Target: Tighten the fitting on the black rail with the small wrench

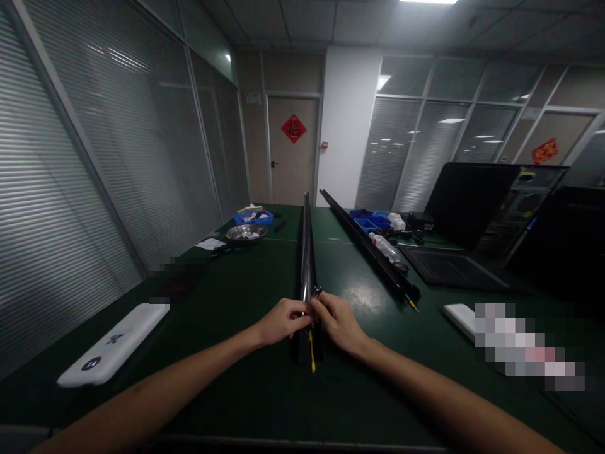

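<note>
A long black rail (307, 252) lies lengthwise on the green table, its near end in front of me. Over that end my left hand (287, 320) and my right hand (336, 320) meet, thumbs and fingers pinched together. Between the fingertips sits a small dark part (317, 291), too small to name. Both hands seem closed on it, though the fingers hide most of it. A yellow wire (312, 356) with a metal lug hangs from the rail's end, just below my hands.
To the right lies a second black rail (368, 246) with a yellow-green wire. Beyond it are a plastic bottle (385, 248), blue bins (371, 222) and a black panel (456, 268). A metal bowl (246, 234) stands far left. White devices (116, 343) lie on both sides.
</note>
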Demonstrator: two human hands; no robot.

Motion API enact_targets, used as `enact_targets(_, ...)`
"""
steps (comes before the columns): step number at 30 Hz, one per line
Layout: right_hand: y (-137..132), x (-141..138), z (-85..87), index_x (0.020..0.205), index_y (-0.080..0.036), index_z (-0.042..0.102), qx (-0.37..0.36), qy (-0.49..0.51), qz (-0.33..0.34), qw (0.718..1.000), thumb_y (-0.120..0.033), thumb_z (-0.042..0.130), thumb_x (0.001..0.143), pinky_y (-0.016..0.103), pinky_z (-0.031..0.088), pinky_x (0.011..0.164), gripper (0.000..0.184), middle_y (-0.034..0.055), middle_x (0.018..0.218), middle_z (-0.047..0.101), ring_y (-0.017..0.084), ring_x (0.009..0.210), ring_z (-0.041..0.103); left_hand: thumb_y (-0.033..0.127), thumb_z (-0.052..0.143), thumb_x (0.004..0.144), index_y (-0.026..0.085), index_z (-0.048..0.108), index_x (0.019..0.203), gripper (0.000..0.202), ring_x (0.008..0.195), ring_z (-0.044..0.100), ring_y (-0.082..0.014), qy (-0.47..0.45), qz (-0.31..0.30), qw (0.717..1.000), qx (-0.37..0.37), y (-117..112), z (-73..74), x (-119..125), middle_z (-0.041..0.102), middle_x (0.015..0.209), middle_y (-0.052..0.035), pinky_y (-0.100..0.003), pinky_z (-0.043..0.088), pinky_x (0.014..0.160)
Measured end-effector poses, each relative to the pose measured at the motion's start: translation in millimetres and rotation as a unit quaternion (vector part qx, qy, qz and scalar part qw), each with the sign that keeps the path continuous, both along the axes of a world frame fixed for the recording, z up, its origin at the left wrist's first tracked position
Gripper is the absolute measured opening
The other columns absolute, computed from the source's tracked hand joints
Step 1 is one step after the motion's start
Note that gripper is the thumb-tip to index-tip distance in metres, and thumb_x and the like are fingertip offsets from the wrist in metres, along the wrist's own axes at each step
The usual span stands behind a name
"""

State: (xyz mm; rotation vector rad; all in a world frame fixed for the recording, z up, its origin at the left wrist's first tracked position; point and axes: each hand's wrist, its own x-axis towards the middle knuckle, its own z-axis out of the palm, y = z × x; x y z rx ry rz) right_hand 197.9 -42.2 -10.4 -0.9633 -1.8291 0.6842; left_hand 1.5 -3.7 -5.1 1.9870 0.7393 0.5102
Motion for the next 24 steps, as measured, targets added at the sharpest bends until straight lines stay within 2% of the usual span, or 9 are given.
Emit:
enact_targets(7,-4,1,-2.2,0.080,-0.017,0.060,0.018,0.007,-0.017,1.000,-0.034,0.048,0.104,0.024,0.039,0.060,0.032,-0.0005,0.072,0.058,0.013,0.065,0.054,0.040,0.056,0.096,0.011,0.065,0.086,0.032,0.060,0.056,-0.0119,0.017,0.001,0.998,0.059,-4,5.5,0,0.060,0.079,-0.0022,-0.019,0.041,0.052)
enact_targets(11,-2,2,-5.1,0.077,-0.017,0.058,0.039,0.004,0.002,0.999,-0.033,0.050,0.103,0.024,0.039,0.061,0.032,-0.0009,0.072,0.056,0.013,0.065,0.052,0.034,0.056,0.097,0.011,0.068,0.088,0.027,0.069,0.057,-0.0138,0.028,0.000,0.993,0.117,-5,7.3,0,0.063,0.081,-0.0024,-0.021,0.043,0.062)
enact_targets(14,1,4,-8.3,0.077,-0.018,0.058,0.035,0.012,0.020,0.999,-0.035,0.049,0.104,0.024,0.040,0.062,0.033,-0.0006,0.073,0.057,0.013,0.066,0.053,0.031,0.055,0.097,0.011,0.069,0.091,0.025,0.069,0.056,-0.0133,0.033,-0.003,0.989,0.143,-6,6.9,0,0.063,0.081,-0.0019,-0.022,0.041,0.064)
enact_targets(20,6,5,-11.7,0.082,-0.018,0.060,0.030,0.031,0.054,0.998,-0.037,0.047,0.105,0.025,0.043,0.066,0.033,0.0014,0.080,0.058,0.015,0.072,0.055,0.031,0.058,0.096,0.012,0.067,0.088,0.023,0.065,0.053,-0.0124,0.050,0.004,0.984,0.173,-5,3.4,-1,0.059,0.075,0.0001,-0.021,0.038,0.061)
enact_targets(24,2,4,-9.7,0.079,-0.018,0.058,0.037,0.025,0.028,0.999,-0.039,0.048,0.104,0.024,0.042,0.065,0.034,0.0009,0.077,0.057,0.015,0.071,0.054,0.032,0.054,0.099,0.012,0.067,0.088,0.026,0.069,0.055,-0.0135,0.045,-0.012,0.985,0.169,-5,4.5,-2,0.062,0.079,-0.0015,-0.022,0.040,0.064)
